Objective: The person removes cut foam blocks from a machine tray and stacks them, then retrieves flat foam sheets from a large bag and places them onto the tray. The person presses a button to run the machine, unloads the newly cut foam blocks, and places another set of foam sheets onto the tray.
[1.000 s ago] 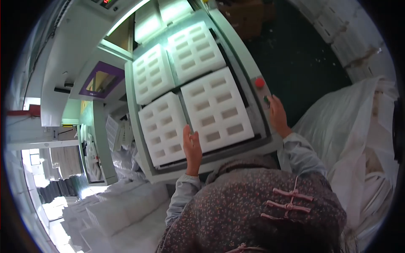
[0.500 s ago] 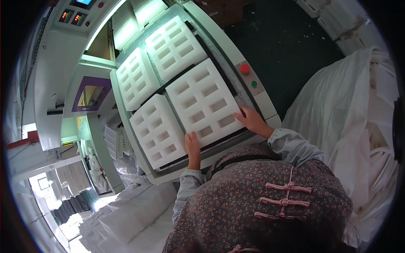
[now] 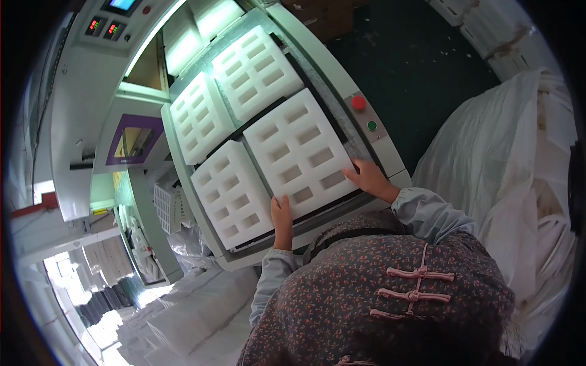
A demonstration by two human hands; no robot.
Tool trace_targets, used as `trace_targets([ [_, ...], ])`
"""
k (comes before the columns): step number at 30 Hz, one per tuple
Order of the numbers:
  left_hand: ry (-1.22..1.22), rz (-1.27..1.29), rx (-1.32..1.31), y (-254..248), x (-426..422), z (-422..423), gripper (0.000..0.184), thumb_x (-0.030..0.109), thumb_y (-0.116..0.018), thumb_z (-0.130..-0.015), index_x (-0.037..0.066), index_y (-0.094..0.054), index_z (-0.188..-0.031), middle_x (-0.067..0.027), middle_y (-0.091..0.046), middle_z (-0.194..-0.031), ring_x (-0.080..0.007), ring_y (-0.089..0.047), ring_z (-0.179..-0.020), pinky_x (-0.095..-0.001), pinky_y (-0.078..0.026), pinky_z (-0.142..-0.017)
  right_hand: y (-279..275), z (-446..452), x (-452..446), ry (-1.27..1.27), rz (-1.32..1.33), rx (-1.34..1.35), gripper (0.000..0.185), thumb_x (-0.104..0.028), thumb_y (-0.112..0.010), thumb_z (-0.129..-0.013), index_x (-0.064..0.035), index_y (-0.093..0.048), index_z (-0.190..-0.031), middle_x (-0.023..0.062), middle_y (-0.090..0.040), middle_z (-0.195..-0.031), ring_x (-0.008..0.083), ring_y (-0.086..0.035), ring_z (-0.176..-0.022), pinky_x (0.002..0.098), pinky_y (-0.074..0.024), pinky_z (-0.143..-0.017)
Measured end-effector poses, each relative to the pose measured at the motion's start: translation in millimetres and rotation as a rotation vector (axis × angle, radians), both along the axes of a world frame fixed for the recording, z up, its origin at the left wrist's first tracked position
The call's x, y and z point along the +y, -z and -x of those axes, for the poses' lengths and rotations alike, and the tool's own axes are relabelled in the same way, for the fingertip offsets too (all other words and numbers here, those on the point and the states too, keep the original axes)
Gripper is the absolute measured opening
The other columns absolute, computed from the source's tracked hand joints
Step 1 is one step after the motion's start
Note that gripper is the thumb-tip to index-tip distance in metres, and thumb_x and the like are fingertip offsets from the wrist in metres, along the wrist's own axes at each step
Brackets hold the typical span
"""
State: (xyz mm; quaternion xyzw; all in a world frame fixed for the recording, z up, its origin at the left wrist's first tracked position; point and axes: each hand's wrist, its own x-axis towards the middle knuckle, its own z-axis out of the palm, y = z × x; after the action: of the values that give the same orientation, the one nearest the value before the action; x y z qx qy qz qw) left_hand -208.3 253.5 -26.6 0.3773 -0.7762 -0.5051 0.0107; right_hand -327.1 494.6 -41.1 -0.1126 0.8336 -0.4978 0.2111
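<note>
A white foam block (image 3: 297,152) with rows of rectangular pockets lies at the near right of the machine bed. My left hand (image 3: 282,221) grips its near left corner, thumb on top. At its right edge, my right hand (image 3: 370,181) holds the near right corner, with thumb over the rim and the other fingers partly hidden. Three more foam blocks of the same kind share the bed: one at the near left (image 3: 229,194), one at the far left (image 3: 200,116) and one at the far right (image 3: 257,72). Dark strips run between the front and back pairs.
On the machine's right rim sit a red button (image 3: 358,102) and a green button (image 3: 372,125). A control panel (image 3: 105,27) with lit digits is at the upper left. Translucent plastic sheeting (image 3: 470,152) drapes over a stack at right; wrapped white stacks (image 3: 195,305) stand lower left.
The whole view has shifted slightly, moving the scene a little right and down. Both hands keep their hold on the same foam block, which stays in place on the bed.
</note>
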Motion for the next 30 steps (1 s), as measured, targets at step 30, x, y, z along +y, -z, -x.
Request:
trace_targets([
  [30, -0.066, -0.016, -0.090, 10, -22, 38, 0.030, 0.028, -0.043, -0.093, -0.001, -0.044, -0.085, -0.0061, -0.045, -0.076, -0.0137, -0.038, -0.069, -0.0300, -0.037, -0.065, 6, 2, 4, -0.036, -0.066, 0.109, 0.036, -0.035, -0.055, -0.082, 0.0008, -0.054, -0.084, 0.0167, -0.060, -0.075, 0.0348, -0.056, -0.066, 0.0407, -0.0429, -0.062],
])
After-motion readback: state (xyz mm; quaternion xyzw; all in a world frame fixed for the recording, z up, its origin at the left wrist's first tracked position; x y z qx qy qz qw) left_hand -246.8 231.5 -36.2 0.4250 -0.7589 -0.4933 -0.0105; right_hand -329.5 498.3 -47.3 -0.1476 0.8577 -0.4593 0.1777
